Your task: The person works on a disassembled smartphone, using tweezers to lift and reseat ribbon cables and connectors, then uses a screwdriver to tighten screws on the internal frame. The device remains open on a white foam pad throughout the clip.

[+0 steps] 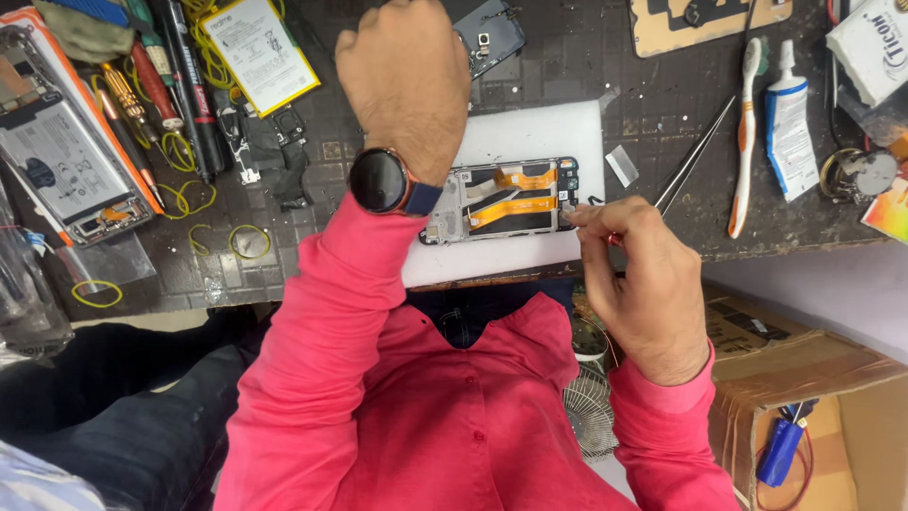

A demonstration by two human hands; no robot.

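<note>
- Dark worktable (605, 57), scuffed and gridded, fills the upper part of the head view; person in a pink shirt (445, 407) leans over it from below.
- Cardboard box (804, 378) low right, off the table edge, with a blue cylinder (781, 450) and red wire in it.
- White pad (530, 137) at table centre, near the front edge.
- Opened phone frame (501, 201) lies flat on the white pad, long side left-right, orange flex ribbons showing inside. It sits between the two hands.
- Second opened phone (66, 170) far left with a grey battery, well apart from the pad.
- Left hand (407, 80) raised above the pad, back to camera, fingers curled into a loose fist; can't tell if anything is in it. Dark round wristwatch (381, 180) on that wrist.
- Right hand (643, 284) at the right end of the phone frame, fingers pinched shut on tweezers (695, 156), whose metal legs stick up and right; pinch point touching or just beside the frame's right edge, can't tell which.
- Loose white battery (260, 47) with yellow border, upper left, beside screwdrivers (156, 90).
- White-and-orange toothbrush (744, 132) and white glue tube (790, 128) lying side by side, right of the pad.
- Yellow rubber bands (248, 241) scattered on the left.
</note>
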